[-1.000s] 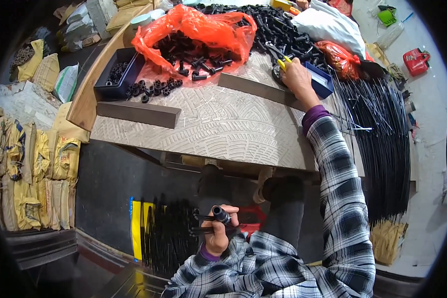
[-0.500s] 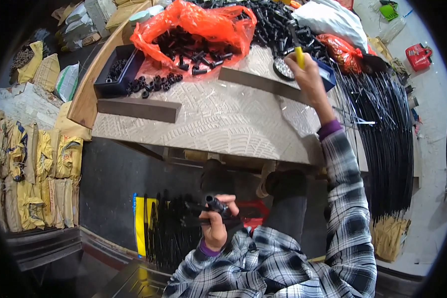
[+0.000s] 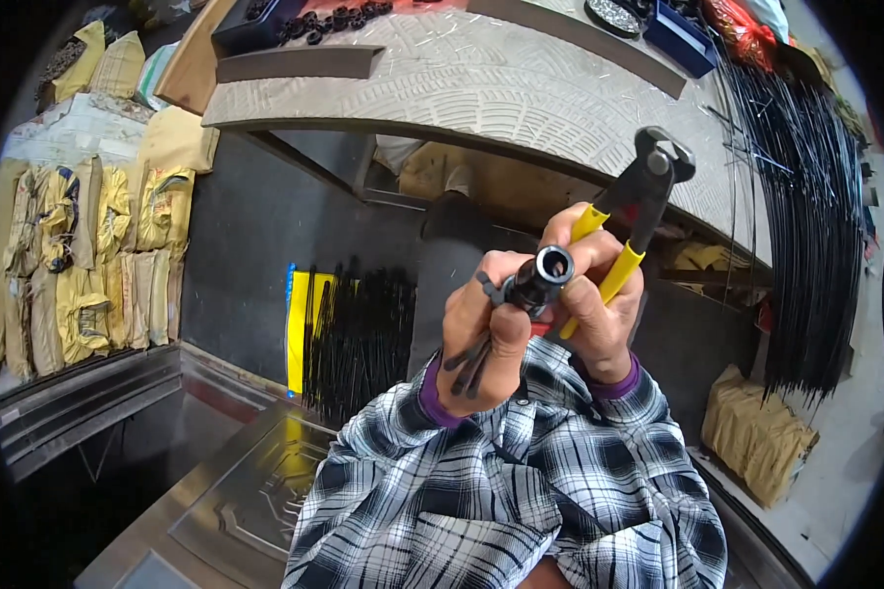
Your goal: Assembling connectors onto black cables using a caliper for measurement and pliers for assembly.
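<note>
My left hand [image 3: 483, 339] grips a black tubular fitting [image 3: 533, 287], its round open end tilted up toward me. Several thin black rods [image 3: 469, 375] stick out below the same hand. My right hand [image 3: 607, 309] is closed around a pair of end-cutting pincers [image 3: 658, 172] with yellow handles. Their dark metal head points up and away, and the handles are spread apart. My right fingertips are right beside the fitting's open end; whether they touch it I cannot tell. Both hands are close together above my lap, in front of the table.
Ahead stands a table [image 3: 462, 93] with a patterned top. Two flat bars [image 3: 300, 65], a dish of small shiny pieces [image 3: 614, 14] and a blue tray [image 3: 680, 41] lie on it. Long black rods [image 3: 805, 226] hang off its right. More rods [image 3: 359, 339] lie on a yellow sheet at lower left.
My right hand has come back from the table's far right with the pincers, meeting my left hand. The left hand has risen with the fitting. The view has tipped downward.
</note>
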A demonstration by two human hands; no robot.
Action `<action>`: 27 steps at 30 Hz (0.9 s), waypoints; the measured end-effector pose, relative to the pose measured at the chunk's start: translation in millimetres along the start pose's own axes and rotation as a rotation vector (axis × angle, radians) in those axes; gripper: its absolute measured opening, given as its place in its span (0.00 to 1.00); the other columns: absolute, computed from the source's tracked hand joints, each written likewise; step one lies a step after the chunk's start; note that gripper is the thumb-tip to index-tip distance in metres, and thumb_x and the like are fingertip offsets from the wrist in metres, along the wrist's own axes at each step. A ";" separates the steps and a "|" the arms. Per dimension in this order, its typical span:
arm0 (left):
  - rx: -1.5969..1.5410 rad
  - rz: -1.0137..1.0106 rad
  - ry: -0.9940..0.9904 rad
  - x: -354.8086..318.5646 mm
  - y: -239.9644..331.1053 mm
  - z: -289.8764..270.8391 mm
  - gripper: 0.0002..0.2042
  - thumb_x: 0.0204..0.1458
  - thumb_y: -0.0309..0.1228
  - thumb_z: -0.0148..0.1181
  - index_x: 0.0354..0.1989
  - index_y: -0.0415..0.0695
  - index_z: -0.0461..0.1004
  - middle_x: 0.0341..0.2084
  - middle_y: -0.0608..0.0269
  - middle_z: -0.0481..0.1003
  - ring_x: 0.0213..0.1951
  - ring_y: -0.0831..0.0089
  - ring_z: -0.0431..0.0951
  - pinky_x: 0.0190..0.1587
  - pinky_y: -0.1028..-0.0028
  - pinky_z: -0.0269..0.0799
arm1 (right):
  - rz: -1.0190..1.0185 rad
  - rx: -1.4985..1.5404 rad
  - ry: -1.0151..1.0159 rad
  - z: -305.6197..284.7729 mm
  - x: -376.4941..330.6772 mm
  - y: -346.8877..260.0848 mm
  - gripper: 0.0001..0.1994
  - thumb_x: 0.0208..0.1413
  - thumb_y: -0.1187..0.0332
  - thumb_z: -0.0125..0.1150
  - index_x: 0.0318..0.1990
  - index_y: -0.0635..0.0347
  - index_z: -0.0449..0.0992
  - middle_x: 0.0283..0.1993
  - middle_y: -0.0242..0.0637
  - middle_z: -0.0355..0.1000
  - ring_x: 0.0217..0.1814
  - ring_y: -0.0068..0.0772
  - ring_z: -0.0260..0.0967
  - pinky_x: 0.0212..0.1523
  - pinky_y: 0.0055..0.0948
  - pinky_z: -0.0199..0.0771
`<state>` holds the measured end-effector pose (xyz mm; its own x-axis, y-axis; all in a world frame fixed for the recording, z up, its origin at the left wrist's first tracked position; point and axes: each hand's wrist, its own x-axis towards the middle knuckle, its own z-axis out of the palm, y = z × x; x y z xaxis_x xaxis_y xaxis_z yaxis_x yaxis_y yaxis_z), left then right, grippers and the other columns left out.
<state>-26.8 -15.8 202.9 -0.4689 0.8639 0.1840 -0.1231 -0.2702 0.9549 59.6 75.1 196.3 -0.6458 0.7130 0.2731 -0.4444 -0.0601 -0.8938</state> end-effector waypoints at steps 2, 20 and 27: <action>0.033 -0.016 0.039 -6.2 2.9 8.1 0.32 0.52 0.57 0.40 0.43 0.33 0.65 0.27 0.59 0.69 0.29 0.77 0.70 0.32 0.78 0.67 | -0.029 -0.009 0.004 0.0 -8.1 -3.4 0.08 0.50 0.65 0.58 0.31 0.61 0.70 0.39 0.39 0.60 0.33 0.22 0.59 0.35 0.20 0.61; 0.004 0.019 -0.087 -25.1 -9.3 35.6 0.25 0.56 0.49 0.41 0.42 0.34 0.64 0.29 0.63 0.69 0.30 0.80 0.67 0.32 0.80 0.62 | -0.289 -0.512 -0.009 -33.5 -32.1 -46.4 0.07 0.40 0.83 0.59 0.29 0.65 0.73 0.33 0.39 0.65 0.29 0.26 0.66 0.27 0.21 0.66; 0.058 0.012 -0.123 -28.2 -3.2 34.7 0.30 0.54 0.56 0.38 0.41 0.34 0.64 0.30 0.65 0.67 0.31 0.81 0.64 0.35 0.80 0.60 | -0.310 -0.196 0.047 -25.5 -42.6 -25.6 0.09 0.36 0.83 0.62 0.28 0.63 0.74 0.31 0.38 0.65 0.28 0.22 0.63 0.24 0.18 0.62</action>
<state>17.1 -24.6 202.7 -0.3588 0.9074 0.2189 -0.0655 -0.2584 0.9638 114.3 64.1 198.5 -0.4678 0.7081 0.5290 -0.4845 0.2952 -0.8235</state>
